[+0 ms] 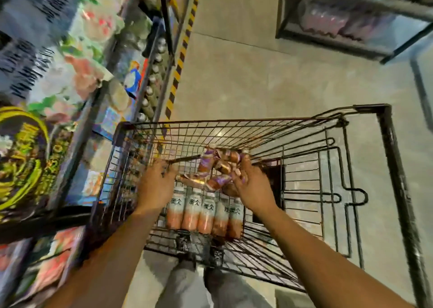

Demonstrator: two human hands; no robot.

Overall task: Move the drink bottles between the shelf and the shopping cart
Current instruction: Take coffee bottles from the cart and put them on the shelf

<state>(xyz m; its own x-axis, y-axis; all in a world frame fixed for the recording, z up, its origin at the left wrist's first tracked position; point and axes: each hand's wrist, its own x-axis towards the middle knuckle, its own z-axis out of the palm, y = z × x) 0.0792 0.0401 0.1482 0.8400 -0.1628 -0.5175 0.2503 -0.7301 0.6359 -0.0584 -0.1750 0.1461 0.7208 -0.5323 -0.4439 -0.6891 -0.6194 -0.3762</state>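
Store aisle surroundings around the yellow-and-black hazard tape (182,49)

The hazard tape runs in a striped line along the grey tiled floor (246,78), from the top of the view down toward the middle. Left of the tape lie blurred, colourful snack packages (89,26), a dark bag with yellow-green print (21,162) below them, and red-and-pink packets (58,260) lowest of all. Just beside the tape, on its left, stands a row of small cans (152,82) seen from above, with a blue-and-yellow package (134,78) next to them. Well to the right of the tape, across the floor, a dark metal rack (351,40) holds pinkish wrapped goods (328,19), too blurred to name.
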